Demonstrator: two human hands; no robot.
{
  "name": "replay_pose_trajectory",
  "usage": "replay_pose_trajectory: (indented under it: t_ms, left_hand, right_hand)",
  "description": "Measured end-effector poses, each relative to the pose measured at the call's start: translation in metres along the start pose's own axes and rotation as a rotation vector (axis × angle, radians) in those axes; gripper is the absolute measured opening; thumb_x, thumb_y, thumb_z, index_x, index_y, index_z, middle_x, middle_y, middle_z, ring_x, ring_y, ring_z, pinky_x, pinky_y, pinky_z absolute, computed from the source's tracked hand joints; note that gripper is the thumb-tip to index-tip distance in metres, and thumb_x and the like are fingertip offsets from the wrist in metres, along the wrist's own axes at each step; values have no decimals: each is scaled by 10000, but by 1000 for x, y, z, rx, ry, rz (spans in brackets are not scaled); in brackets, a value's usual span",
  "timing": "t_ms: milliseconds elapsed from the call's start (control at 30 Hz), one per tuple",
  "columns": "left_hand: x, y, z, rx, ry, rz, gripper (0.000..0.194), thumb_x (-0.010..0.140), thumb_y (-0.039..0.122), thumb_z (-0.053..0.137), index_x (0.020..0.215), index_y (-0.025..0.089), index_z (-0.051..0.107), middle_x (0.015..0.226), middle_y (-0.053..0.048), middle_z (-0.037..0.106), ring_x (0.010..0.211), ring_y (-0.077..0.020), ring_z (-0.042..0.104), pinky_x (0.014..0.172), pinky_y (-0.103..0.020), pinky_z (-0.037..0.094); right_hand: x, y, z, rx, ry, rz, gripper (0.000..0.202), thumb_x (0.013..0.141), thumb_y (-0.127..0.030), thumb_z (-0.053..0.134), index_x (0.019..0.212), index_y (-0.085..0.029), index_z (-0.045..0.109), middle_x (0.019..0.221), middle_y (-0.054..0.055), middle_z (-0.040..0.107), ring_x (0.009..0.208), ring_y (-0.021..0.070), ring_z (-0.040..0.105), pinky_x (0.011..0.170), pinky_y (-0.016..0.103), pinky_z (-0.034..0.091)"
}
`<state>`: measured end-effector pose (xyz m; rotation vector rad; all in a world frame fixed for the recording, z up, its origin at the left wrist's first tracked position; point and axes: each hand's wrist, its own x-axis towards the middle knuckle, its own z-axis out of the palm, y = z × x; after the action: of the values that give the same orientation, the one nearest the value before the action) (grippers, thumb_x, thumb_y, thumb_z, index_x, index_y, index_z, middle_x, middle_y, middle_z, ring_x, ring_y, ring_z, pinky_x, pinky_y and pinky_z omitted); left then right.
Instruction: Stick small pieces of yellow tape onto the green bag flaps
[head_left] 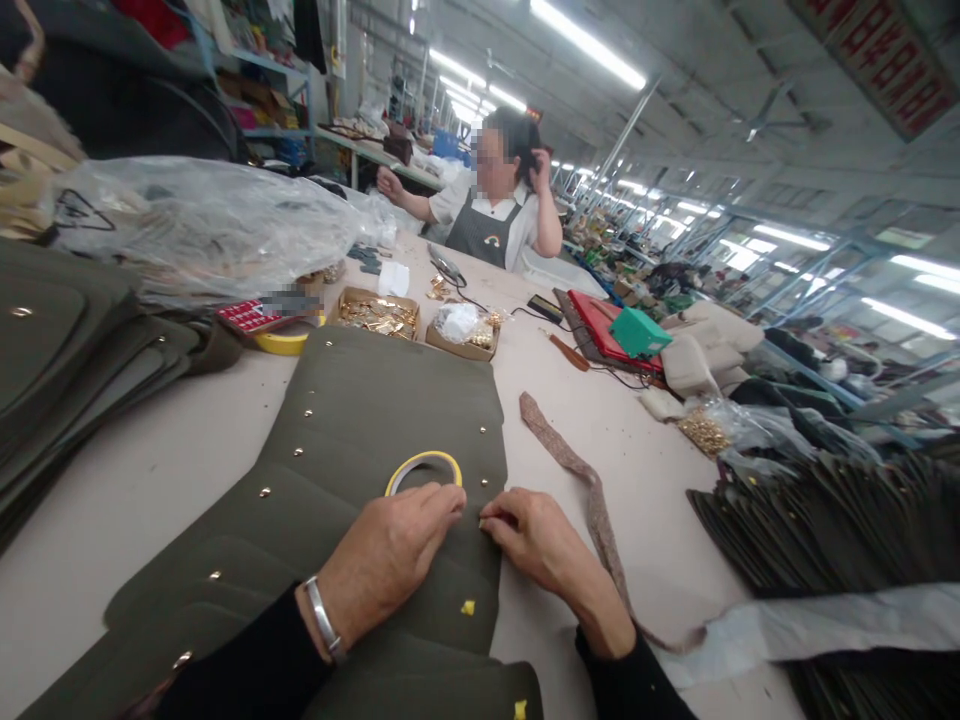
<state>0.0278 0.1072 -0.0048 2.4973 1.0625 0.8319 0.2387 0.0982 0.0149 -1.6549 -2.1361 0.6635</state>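
Overlapping dark olive panels [390,390] with gold studs along their edges lie on the pale table [570,400]. My left hand [397,545], with a silver bracelet at the wrist, is closed on a roll of yellow tape [424,462] over the panels. At the panels' right edge, my right hand [529,530] has thumb and index finger pinched together beside a stud; anything between them is too small to name. A small yellow tape piece [468,607] sticks to a panel below my hands, and another [520,710] is at the bottom edge.
Boxes of gold metal parts [379,314] stand at the back. Stacked dark panels [60,370] lie left, more [840,520] right. A patterned strip [559,445] lies right of my hands. A person in an apron [487,235] is across the table.
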Motion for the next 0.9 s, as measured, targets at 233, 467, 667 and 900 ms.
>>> replay_pose_trajectory:
  t_ms: [233,467,667,900]
  left_hand:
    - [-1,-3,3,21,125,98,410,987,261,392,1389,196,349,1206,-61,669,999,-138,677,833,-207,540]
    - [-2,-2,6,70,108,63,412,998,316,351,1382,170,323,1119,-83,705,888,-168,711,700,-228,556]
    - [-1,2,3,4,60,27,223,985,238,368,1186,205,459,945,-20,706,781,-155,699,645,-238,518]
    - [2,3,2,13,66,9,181,966,184,373,903,204,541,770,1,627,691,-160,641,604,-265,466]
  right_hand:
    - [-4,-15,7,315,262,-276,165,856,-140,566,972,-184,676,872,40,694,738,138,618,702,249,492]
    - [1,-23,15,170,308,-456,152,873,-100,509,909,-182,632,814,50,664,771,157,606,720,271,492]
    - [1,-18,27,-9,467,-494,138,837,-89,497,798,-172,601,677,30,621,626,146,576,606,255,456]
    - [-2,-29,30,127,468,-264,131,783,-121,530,725,-169,637,635,17,631,563,130,580,554,236,456]
